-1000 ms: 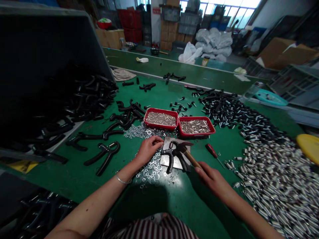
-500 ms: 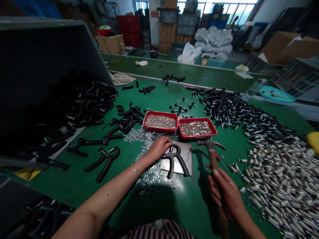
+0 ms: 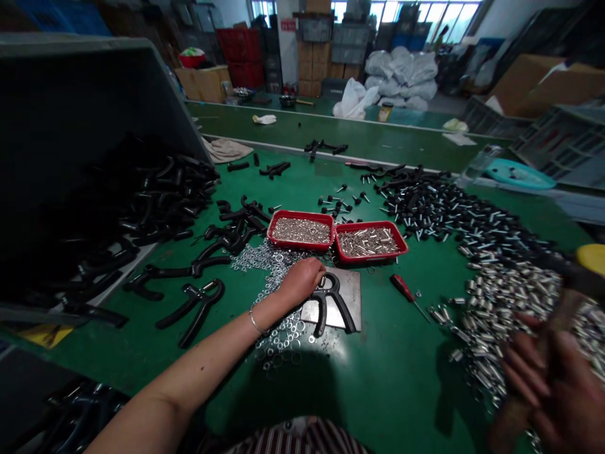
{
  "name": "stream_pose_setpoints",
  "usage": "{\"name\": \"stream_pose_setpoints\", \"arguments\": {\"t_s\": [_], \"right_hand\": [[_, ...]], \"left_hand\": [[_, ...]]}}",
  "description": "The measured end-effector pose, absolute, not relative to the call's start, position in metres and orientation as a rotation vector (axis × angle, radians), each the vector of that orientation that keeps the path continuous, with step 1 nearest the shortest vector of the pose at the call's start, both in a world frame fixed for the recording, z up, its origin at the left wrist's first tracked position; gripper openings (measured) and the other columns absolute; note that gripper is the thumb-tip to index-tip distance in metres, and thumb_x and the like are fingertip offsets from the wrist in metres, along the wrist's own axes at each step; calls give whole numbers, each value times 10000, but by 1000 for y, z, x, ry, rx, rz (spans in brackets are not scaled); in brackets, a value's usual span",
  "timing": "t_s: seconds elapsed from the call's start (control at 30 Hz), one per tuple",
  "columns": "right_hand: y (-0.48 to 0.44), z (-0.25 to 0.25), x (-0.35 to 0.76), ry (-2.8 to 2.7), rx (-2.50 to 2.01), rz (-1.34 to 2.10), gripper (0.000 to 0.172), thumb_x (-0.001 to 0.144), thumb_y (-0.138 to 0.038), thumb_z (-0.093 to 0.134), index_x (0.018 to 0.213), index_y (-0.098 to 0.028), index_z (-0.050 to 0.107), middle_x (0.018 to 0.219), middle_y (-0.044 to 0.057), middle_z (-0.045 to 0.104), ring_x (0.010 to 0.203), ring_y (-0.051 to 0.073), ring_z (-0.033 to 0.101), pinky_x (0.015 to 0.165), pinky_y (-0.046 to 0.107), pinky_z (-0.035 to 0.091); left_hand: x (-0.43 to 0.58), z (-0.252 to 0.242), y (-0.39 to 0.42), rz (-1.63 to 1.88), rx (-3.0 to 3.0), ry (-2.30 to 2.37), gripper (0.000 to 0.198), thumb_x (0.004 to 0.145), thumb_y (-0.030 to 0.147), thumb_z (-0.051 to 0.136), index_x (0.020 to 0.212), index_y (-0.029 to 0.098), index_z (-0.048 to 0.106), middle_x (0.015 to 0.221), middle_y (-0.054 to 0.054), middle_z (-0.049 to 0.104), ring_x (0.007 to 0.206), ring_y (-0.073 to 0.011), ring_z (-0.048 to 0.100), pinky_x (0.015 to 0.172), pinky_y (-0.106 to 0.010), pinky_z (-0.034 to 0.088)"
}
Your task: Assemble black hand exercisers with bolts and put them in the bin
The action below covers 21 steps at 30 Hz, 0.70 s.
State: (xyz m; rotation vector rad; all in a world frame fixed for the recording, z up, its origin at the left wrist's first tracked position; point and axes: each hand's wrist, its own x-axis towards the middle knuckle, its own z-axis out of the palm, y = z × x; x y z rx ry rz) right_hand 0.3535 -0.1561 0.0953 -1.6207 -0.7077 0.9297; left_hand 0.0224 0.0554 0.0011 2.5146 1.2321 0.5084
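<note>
My left hand (image 3: 305,279) is closed at the upper left of a black hand grip exerciser (image 3: 347,310), which lies on a metal plate (image 3: 353,287). Its fingertips are bunched at the coil end, and what they pinch is hidden. My right hand (image 3: 548,372), smeared by motion, is wrapped round the wooden handle of a hammer (image 3: 563,309) above the pile of silver metal cylinders (image 3: 501,293). A second hand grip exerciser (image 3: 201,315) rests left of my left forearm. Loose washers (image 3: 283,340) surround the plate's left side.
Two red trays (image 3: 302,244) of small metal parts stand behind the plate. A red-handled screwdriver (image 3: 403,288) lies to its right. Black-headed bolts (image 3: 439,208) are heaped at the back right. A tipped grey bin (image 3: 174,94) spills black handles (image 3: 161,189) at left.
My right hand has swung the hammer away from beside the plate, out to the right over the metal cylinders. The screwdriver is now uncovered. My left hand stays at the hand grip exerciser.
</note>
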Motion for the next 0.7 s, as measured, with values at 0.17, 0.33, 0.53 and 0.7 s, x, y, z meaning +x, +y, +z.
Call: {"name": "stream_pose_setpoints", "arguments": {"t_s": [0.17,0.33,0.53,0.7], "right_hand": [[-118,61,289,-941,-1693,1293,437,867,-629,544,1072,-246,582,688,-28,576,389,76,393,325,215,304],[-90,65,262,-1625,-1750,1145,438,941,-570,447,1107,-196,601,655,-12,576,592,160,557,520,253,405],[-56,73,242,-1968,-1790,690,361,1005,-444,346,1170,-199,553,819,55,655,689,192,597,632,280,401],[-36,68,239,-2164,-1774,826,337,1003,-458,342,991,-214,573,742,34,654,665,194,619,623,269,395]], "left_hand": [[22,-3,57,370,2878,1056,210,969,139,434,922,110,636,926,-107,633,907,-228,576,851,-369,459],[8,0,33,654,2703,1172,265,980,323,499,1119,123,602,1109,-114,636,1039,-239,559,920,-403,437],[-2,-3,-10,668,2789,969,274,1011,268,418,1146,125,609,1113,-114,656,1074,-240,555,946,-419,423],[3,-10,-9,661,2821,977,283,1015,244,397,1130,104,614,1128,-123,648,1079,-244,551,963,-417,426]]}}
